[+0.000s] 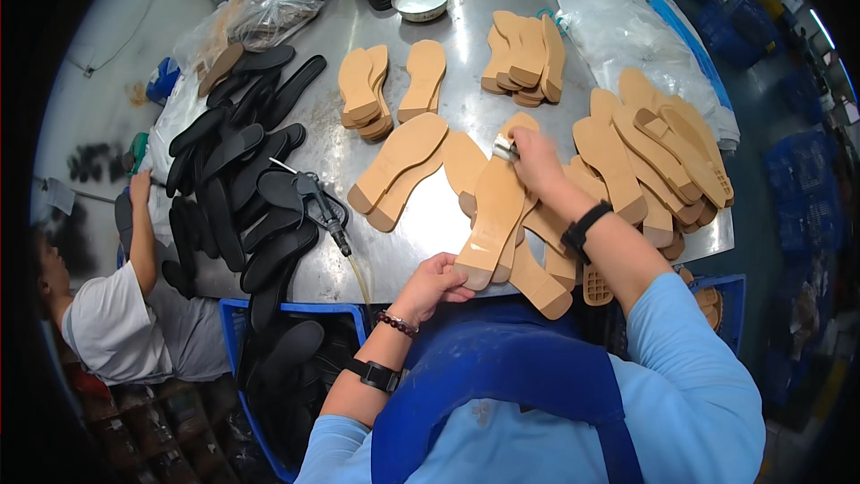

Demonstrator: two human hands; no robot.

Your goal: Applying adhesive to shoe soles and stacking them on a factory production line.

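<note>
A tan shoe sole (497, 202) lies tilted over other soles in front of me. My left hand (436, 285) pinches its heel end at the table's near edge. Over the toe end, my right hand (537, 161) is closed on a small flat brush (503, 147) with a pale, shiny end that touches the sole's face. A wet-looking streak shows near the heel. Two tan soles (399, 161) overlap just to the left. Under and right of the held sole, more tan soles (618, 152) lie in a loose heap.
Black soles (242, 161) pile up at the left, beside a glue-gun-like tool (324, 215) with a hose. A bowl of white liquid (421, 2) stands at the back of the metal table (358, 13). Blue crates (235, 332) flank me. A co-worker (116, 305) sits at the left.
</note>
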